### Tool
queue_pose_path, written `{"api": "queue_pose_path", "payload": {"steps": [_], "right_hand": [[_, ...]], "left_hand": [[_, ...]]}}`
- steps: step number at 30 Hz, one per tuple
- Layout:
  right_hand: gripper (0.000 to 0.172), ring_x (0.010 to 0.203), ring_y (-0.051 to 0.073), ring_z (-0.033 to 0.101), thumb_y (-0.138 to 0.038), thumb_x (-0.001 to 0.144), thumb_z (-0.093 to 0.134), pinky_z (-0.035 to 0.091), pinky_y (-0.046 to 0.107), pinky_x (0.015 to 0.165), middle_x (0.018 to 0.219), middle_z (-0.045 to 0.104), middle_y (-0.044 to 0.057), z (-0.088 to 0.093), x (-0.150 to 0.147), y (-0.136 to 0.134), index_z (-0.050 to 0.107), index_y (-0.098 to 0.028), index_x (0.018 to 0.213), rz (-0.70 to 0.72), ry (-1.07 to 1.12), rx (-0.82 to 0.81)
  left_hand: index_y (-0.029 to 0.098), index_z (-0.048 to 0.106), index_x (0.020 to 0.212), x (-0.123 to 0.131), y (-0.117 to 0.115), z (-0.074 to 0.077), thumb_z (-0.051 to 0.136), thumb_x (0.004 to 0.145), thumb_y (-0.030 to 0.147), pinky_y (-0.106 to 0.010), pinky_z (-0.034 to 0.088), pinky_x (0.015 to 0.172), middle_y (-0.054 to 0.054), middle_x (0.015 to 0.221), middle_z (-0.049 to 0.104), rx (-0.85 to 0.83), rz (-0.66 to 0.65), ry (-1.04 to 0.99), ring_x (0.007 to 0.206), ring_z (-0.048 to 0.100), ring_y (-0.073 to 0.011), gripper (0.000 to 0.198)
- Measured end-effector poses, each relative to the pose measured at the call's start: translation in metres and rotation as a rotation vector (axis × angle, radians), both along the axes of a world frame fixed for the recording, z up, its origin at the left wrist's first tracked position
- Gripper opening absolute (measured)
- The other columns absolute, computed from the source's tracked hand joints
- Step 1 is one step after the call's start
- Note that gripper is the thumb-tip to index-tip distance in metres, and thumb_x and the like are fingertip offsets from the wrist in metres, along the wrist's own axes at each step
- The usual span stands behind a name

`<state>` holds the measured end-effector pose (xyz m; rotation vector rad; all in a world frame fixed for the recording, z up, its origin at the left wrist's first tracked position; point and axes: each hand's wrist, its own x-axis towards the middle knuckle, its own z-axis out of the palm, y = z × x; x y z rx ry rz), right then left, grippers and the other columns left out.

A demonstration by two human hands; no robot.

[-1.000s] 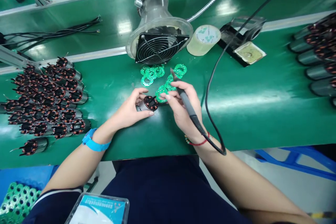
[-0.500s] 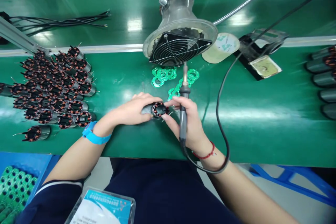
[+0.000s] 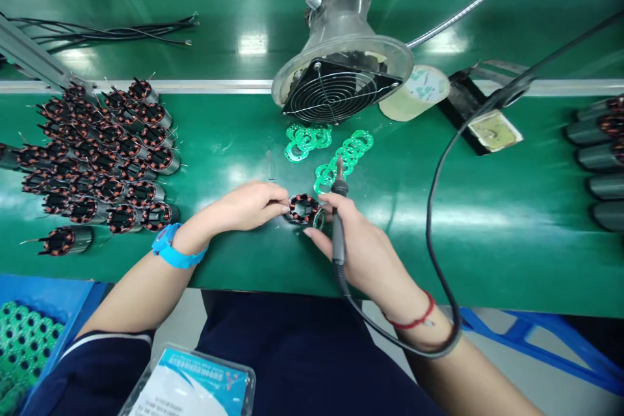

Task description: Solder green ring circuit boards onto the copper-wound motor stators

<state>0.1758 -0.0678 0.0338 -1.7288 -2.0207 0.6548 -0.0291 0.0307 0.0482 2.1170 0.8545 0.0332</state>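
The left hand (image 3: 244, 208) pinches a copper-wound stator (image 3: 302, 208) on the green worktop (image 3: 487, 221); the right hand (image 3: 365, 253) touches its other side, grip closed round a soldering iron (image 3: 337, 234), tip pointing away; green ring boards (image 3: 348, 156) lie just beyond; a pile of stators (image 3: 97, 156) sits left.

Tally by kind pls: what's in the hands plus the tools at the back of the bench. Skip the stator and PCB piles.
Soldering iron, in right hand: 1
Stator, in left hand: 1
Extractor fan: 1
Tape roll: 1
Iron stand: 1
Total: 5
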Motion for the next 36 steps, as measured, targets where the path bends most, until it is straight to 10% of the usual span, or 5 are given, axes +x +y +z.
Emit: {"api": "queue_pose_path", "payload": {"steps": [7,12,19,36], "right_hand": [[0.05,0.102,0.029,0.064,-0.031,0.085,0.063,0.052,0.046,0.087,0.113,0.065,0.012,0.006,0.008,0.016,0.043,-0.024,0.131,-0.049,0.136,0.118],[0.039,0.091,0.03,0.059,-0.025,0.088,0.056,0.051,0.047,0.08,0.101,0.066,0.012,0.001,-0.013,0.031,0.049,-0.02,0.126,0.022,-0.053,0.335],[0.035,0.088,0.026,0.061,-0.031,0.089,0.059,0.051,0.042,0.08,0.106,0.068,0.01,-0.012,-0.027,0.036,0.05,-0.02,0.122,-0.038,0.015,0.494],[0.045,0.119,0.024,0.059,-0.016,0.09,0.047,0.048,0.047,0.099,0.128,0.062,0.008,-0.034,-0.015,0.017,0.042,-0.028,0.133,-0.117,0.344,0.277]], "left_hand": [[0.015,0.061,0.078,0.001,0.002,-0.009,0.046,0.093,0.029,-0.027,0.045,0.069,-0.002,0.079,0.062,-0.096,0.124,-0.253,0.072,0.057,-0.0135,0.025],[0.017,0.053,0.124,0.006,-0.003,-0.025,0.058,0.083,0.018,-0.041,0.047,0.096,-0.011,0.121,0.062,0.153,0.134,-0.275,0.109,0.057,-0.0234,0.041],[0.017,0.053,0.119,0.016,-0.012,-0.036,0.055,0.086,0.018,-0.044,0.048,0.094,-0.011,0.112,0.063,0.325,0.178,-0.22,0.105,0.058,-0.025,0.033],[0.014,0.055,0.116,0.039,-0.03,-0.026,0.056,0.09,0.028,-0.042,0.046,0.092,-0.011,0.11,0.061,0.437,0.326,-0.241,0.102,0.053,-0.0245,0.029]]}}
